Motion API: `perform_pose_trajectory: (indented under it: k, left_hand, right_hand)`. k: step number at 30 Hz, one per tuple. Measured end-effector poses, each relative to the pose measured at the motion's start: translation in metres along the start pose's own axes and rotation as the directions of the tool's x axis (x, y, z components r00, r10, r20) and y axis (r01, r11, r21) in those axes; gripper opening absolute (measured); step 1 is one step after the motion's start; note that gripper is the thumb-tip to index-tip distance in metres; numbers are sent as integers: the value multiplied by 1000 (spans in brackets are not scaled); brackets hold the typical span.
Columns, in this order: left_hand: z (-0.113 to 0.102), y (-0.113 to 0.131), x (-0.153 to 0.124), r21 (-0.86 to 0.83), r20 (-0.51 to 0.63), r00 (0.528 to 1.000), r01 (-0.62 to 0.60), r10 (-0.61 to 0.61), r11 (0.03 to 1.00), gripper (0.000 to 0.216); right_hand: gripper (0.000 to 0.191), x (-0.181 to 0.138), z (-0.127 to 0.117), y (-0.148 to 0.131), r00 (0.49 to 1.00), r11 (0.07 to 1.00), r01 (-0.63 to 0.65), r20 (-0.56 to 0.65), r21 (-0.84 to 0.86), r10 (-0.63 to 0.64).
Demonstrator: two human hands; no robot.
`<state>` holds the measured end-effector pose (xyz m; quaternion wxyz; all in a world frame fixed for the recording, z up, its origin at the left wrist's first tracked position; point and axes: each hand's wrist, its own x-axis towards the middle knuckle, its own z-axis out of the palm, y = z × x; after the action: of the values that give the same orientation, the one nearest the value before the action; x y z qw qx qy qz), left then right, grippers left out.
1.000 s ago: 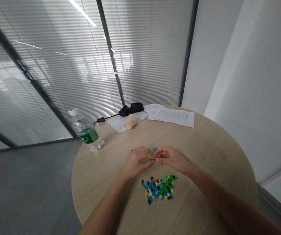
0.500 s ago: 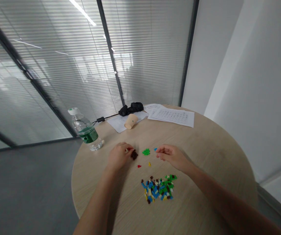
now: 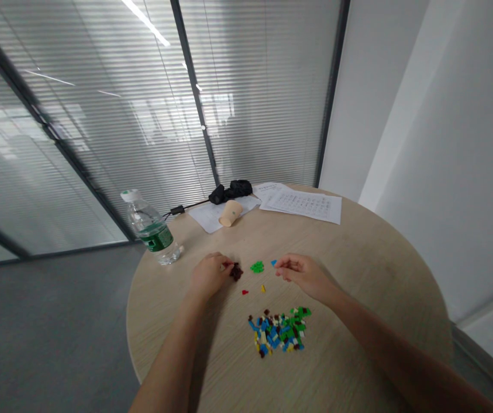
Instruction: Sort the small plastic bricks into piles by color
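Observation:
My left hand (image 3: 211,276) rests at the left of the table, thumb and forefinger pinched at the edge of a small pile of dark brown toy bricks (image 3: 237,272). A brown brick seems to be between the fingertips, though it is too small to see well. Opposite it, my right hand (image 3: 298,272) hovers low with loosely bent fingers beside a blue brick (image 3: 273,263); nothing shows in its grasp. Green bricks (image 3: 257,267) form a cluster between the hands. Nearer me lie a red brick (image 3: 245,292), a yellow brick (image 3: 262,288) and a mixed heap of bricks (image 3: 277,332).
On the round wooden table (image 3: 379,258), a water bottle (image 3: 154,229) stands at the left edge. A paper cup (image 3: 230,213) lies on its side on a sheet. Behind it are a black bundle (image 3: 235,190) with a cable and printed papers (image 3: 302,205).
The left fingertips have shifted slightly at the brown pile, and more of its bricks now show. My right hand has barely moved; the other bricks stay where they were.

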<state>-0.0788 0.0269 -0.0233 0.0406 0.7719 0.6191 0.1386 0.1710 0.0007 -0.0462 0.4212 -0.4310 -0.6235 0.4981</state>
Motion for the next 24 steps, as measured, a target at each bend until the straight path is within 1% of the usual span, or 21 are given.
perform_pose_trajectory:
  k: [4, 7, 9, 10, 12, 13, 15, 17, 18, 19, 21, 24]
  left_hand:
    - [-1, 0, 0, 26, 0, 1000, -4, 4, 1000, 23]
    - [-2, 1, 0, 28, 12, 1000, -8, 8, 1000, 24]
    - [-3, 2, 0, 21, 5, 1000, -5, 5, 1000, 26]
    - [-3, 2, 0, 21, 1, 1000, 4, -4, 1000, 27]
    - [-3, 1, -1, 29, -3, 1000, 25, -25, 999, 29]
    - [-2, 1, 0, 33, -3, 1000, 28, -28, 999, 29]
    - [-2, 1, 0, 33, -10, 1000, 23, -23, 999, 29]
    - [-2, 0, 0, 20, -25, 1000, 18, -18, 1000, 27]
    - [-1, 1, 0, 11, -39, 999, 23, -23, 1000, 26]
    - [-1, 1, 0, 1, -57, 998, 30, -30, 1000, 26]
    - [-1, 2, 0, -18, -89, 996, 27, -28, 999, 26]
    - [0, 5, -1, -42, -127, 992, 1, -6, 999, 25]
  right_hand:
    - [17, 0, 0, 1, 1000, 1000, 7, 5, -8, -7]
    - [14, -1, 1, 0, 1000, 999, 18, 22, -50, -17]
    - [13, -3, 2, -3, 999, 991, 40, 25, -131, -37]
    - [13, -5, 3, -4, 998, 978, 64, 29, -198, -60]
    - [16, -10, 6, -8, 987, 915, 161, 72, -371, -145]
    - [17, -13, 8, -10, 972, 860, 235, 122, -453, -201]
    - [19, -17, 15, -13, 915, 735, 402, 255, -546, -312]
    - [18, -20, 24, -15, 842, 641, 538, 385, -548, -378]
    - [19, -21, 29, -16, 807, 604, 587, 447, -539, -385]
    - [21, -22, 34, -17, 781, 574, 619, 492, -535, -384]
    - [24, -21, 42, -17, 748, 522, 657, 556, -545, -361]
    - [22, -20, 51, -14, 741, 477, 666, 586, -574, -329]
